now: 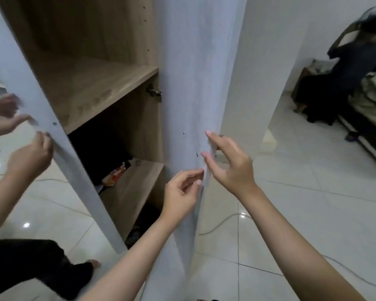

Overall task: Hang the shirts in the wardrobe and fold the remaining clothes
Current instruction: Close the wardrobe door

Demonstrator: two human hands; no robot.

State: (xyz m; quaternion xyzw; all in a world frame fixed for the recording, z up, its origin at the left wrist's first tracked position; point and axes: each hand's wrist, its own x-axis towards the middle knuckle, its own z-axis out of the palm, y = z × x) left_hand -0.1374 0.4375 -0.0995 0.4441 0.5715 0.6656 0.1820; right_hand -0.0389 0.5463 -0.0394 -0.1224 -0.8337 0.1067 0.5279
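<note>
Both hands are up at the wardrobe [100,88], which stands wide open with its wooden shelves showing. The right hand [228,164] is at the edge of the right door [191,83], fingers spread and only lightly bent, fingertips touching the door's edge; it grips nothing. The left hand [180,192] sits just below and left of it, against the same door's inner face, fingers curled with the tips near the thumb. Whether it pinches anything, I cannot tell.

The left door [30,88] swings out on the other side of the wardrobe. It appears mirrored: reflected hands [26,157] sit at its edge, with a reflected dark trouser leg and bare foot [41,270] lower down.

Inside the wardrobe, the upper shelf is bare wood. On the lower shelf lie dark folded clothes [100,153] with a bright orange-and-white printed piece [117,174] at the front. More dark fabric sits below that, at the wardrobe's foot.

Far right of the wardrobe, well apart from it, dark clothes [360,46] are heaped high, blurred, above a bed with olive bedding [373,98]. A pale cable [224,222] trails over the white floor tiles [313,213] right of the right door.
</note>
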